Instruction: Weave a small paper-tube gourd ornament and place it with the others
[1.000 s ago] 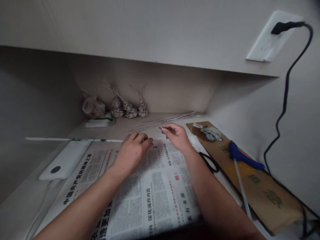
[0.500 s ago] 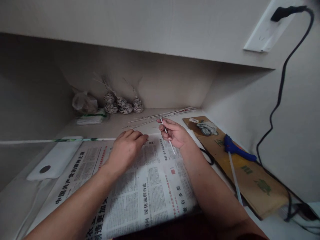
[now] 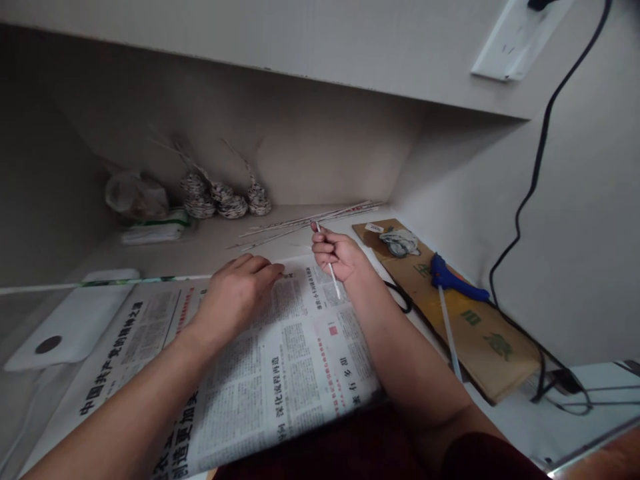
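Note:
A thin white stick (image 3: 335, 280) is pinched in my right hand (image 3: 340, 255), its upper end at the thumb and its lower end slanting down over the newspaper. The other fingers curl around it. My left hand (image 3: 244, 285) rests palm down near the far edge of the newspaper (image 3: 280, 347), fingers loosely bent and the index finger reaching right. Its fingertips are partly hidden. Just beyond my right hand lie several thin printed paper sticks (image 3: 320, 218) in a loose bundle.
Woven gourd shapes (image 3: 233, 205) stand at the back beside a plastic bag (image 3: 136, 195). To the right, a blue glue gun (image 3: 457, 280) lies on a cardboard piece (image 3: 505, 360) with a crumpled wad (image 3: 400, 242). A black cord (image 3: 535, 180) hangs down the wall. A white device (image 3: 75, 323) is at left.
The view has shifted, so most things appear further left and slightly higher. My right hand's fingers have curled more closely around the stick. My left hand stays on the newspaper.

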### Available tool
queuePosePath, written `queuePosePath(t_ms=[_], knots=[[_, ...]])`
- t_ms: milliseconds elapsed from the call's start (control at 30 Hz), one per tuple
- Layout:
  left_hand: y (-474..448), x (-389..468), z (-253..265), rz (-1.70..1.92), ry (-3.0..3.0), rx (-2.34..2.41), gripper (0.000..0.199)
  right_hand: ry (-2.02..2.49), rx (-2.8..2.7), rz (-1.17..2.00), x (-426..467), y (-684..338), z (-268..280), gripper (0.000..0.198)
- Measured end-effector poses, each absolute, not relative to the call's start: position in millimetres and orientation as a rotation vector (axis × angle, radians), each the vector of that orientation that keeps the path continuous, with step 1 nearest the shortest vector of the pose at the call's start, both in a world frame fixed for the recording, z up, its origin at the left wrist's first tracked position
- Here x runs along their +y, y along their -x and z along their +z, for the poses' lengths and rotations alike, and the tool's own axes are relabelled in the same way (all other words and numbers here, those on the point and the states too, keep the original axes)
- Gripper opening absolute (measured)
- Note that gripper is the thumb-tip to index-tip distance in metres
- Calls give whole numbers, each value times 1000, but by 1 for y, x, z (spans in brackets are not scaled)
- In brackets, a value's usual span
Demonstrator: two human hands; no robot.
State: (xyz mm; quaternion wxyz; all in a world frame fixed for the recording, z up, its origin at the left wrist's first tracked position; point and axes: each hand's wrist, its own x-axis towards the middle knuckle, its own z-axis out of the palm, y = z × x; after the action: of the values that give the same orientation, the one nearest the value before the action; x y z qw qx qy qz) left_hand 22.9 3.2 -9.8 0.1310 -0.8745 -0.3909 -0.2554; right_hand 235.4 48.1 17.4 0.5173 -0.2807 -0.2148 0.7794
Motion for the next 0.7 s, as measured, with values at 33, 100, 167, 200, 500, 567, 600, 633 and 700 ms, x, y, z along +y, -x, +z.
queuePosePath(t_ms=[33,100,167,200,500,567,600,633,700], knots=[[-23,3,-10,-748,2544,-1131,20,671,-504,1859,49,-236,17,23],[-23,4,-11,-761,2548,-1125,20,676,-541,1822,50,-236,16,22],[-23,4,-11,-770,2551,-1126,21,723,-676,1734,50,-235,13,17],[-23,5,-12,-773,2555,-1128,21,771,-778,1654,50,-233,11,14],[-9,15,-13,-765,2450,-1172,22,1314,-2033,390,36,-202,-24,16],[-8,15,-14,-779,2447,-1177,23,1424,-2200,286,36,-198,-33,19],[-8,15,-14,-791,2447,-1182,24,1453,-2236,267,37,-197,-37,18],[-9,15,-14,-797,2451,-1181,25,1473,-2257,253,38,-197,-40,17],[-10,15,-16,-802,2456,-1180,25,1485,-2265,244,42,-198,-44,16]])
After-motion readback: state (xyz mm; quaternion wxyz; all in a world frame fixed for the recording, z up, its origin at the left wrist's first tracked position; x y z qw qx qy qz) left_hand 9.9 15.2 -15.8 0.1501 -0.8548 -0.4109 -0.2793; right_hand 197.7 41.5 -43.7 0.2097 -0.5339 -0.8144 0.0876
